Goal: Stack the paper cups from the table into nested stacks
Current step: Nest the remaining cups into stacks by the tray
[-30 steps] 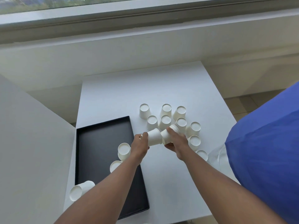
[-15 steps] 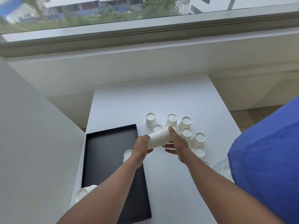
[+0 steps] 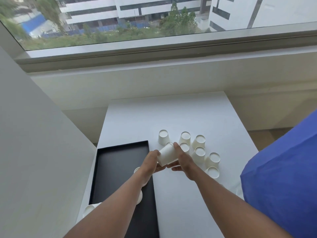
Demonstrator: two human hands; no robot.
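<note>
daylight from a wide window falls on a white table [image 3: 171, 114] set against the wall beneath it. above the table's middle, two hands hold a short nested stack of white paper cups [image 3: 166, 155], tilted on its side with the narrow end pointing away. the left hand [image 3: 151, 162] grips the wide rim end, fingers curled under it. the right hand [image 3: 181, 158] wraps the far side, fingers curled around the wall.

just behind and to the right of the hands, seven loose cups [image 3: 199, 153] stand upside down in a cluster, some touching. these cups look very light, thin-walled and easy to crush or dent, so a gentle hold around the side wall near the stiffer rolled rim or the base seems safest. they are likely to tip or skid at a nudge.

left of the hands lies a black tray [image 3: 116, 157] with further cups [image 3: 139, 196] partly hidden by the forearm. one more cup [image 3: 89, 208] lies by the tray's near left corner. blue fabric [image 3: 283, 169] fills the right edge.
</note>
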